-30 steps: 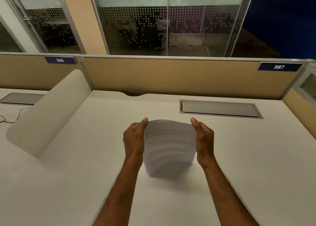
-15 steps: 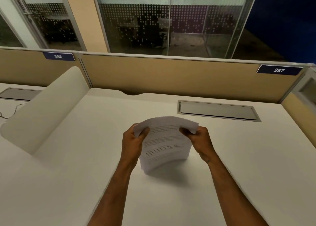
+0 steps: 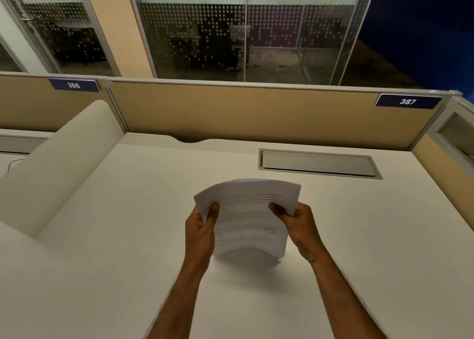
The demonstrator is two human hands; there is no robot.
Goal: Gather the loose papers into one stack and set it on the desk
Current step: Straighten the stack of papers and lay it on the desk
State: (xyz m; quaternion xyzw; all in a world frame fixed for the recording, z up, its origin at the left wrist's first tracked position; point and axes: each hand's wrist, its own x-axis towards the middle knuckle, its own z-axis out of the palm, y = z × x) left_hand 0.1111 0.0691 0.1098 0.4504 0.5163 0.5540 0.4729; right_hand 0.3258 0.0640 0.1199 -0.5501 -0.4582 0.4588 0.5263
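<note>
Near the desk centre, approx. midway between its side edges, a stack of papers is held on end, printed text facing the camera. It is gripped at its upper corners by the left hand and right hand, thumbs on the front sheet. Bottom edge appears to touch the desk, though shadow obscures it. The stack is bowed. A grey cable hatch is set toward the far edge.

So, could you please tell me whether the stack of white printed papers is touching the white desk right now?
Touching, it seems: in the head view the stack of white printed papers stands with its bottom edge on the white desk, no gap visible beneath.
</note>
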